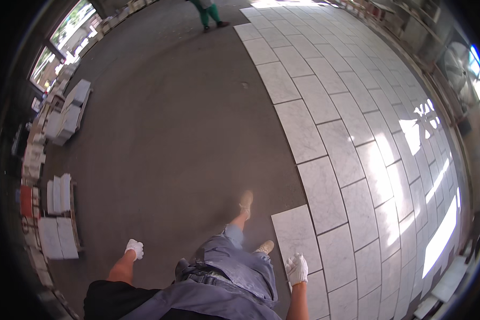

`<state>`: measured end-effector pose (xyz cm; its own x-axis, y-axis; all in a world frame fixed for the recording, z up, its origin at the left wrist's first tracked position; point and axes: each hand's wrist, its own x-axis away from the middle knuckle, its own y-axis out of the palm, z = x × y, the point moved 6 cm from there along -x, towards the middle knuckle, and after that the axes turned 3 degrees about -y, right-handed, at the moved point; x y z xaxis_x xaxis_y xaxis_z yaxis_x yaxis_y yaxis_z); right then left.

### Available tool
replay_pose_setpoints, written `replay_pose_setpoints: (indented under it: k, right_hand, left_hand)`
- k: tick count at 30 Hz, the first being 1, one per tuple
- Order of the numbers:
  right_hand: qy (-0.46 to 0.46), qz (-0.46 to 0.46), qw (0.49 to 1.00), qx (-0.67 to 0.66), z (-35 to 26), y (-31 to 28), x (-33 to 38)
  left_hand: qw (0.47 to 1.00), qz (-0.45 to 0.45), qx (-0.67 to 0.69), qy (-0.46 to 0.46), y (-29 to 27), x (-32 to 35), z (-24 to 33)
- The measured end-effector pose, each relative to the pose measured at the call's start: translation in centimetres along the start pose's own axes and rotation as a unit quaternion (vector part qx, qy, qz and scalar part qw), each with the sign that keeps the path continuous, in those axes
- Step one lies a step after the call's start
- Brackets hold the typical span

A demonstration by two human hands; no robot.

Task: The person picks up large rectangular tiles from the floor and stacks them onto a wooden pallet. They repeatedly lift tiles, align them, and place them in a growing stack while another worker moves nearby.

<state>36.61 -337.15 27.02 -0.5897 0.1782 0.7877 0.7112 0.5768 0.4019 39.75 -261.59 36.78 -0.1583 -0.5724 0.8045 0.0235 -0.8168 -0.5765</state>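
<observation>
My left hand [135, 249], in a white knitted glove, hangs out to my left above the dark floor. Its fingers are curled in with nothing in them. On the other side my right hand [297, 268], gloved alike, is in front of a pale grey-veined stone slab [293, 226] in the view. Those fingers are loosely curled too, and I see no object in them; contact with the slab cannot be made out. That slab sits at the left edge of a wide field of laid rectangular slabs [333, 194]. My legs are in mid-stride beside it.
Stacked slabs stand on pallets [72, 112] at far left, with more stacks [58, 237] nearer. A person in green trousers [208, 15] stands at the far end. At right are a large fan [461, 72] and a wall. Bare dark floor [170, 144] stretches ahead.
</observation>
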Motion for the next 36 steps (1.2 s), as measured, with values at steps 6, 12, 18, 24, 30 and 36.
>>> replay_pose_setpoints:
  k: [6, 12, 18, 24, 30, 36]
  right_hand:
    - [0.125, -0.024, 0.976, 0.179, -1.2, 8.1, 0.8]
    - [0.179, -0.110, 0.915, 0.344, 8.8, 25.4, -0.7]
    - [0.279, -0.285, 0.805, 0.439, 30.0, 47.7, 0.5]
    - [0.251, -0.339, 0.739, 0.526, 43.0, 64.5, 3.6]
    - [0.323, -0.326, 0.751, 0.474, 50.4, 76.3, -2.9]
    - [0.249, -0.275, 0.763, 0.529, 57.1, 93.5, -11.5]
  left_hand:
    - [0.963, -0.146, 0.144, -0.173, 6.5, 4.7, -21.2]
    - [0.949, -0.171, 0.229, -0.130, 6.7, 1.5, -21.2]
    - [0.946, 0.023, 0.104, 0.305, -4.0, -4.2, -15.1]
    - [0.862, -0.058, 0.504, 0.011, -13.8, -12.7, -16.4]
    - [0.703, -0.194, 0.681, 0.066, -25.6, -21.6, -4.7]
    - [0.722, -0.094, 0.683, 0.060, -32.8, -31.0, -1.6]
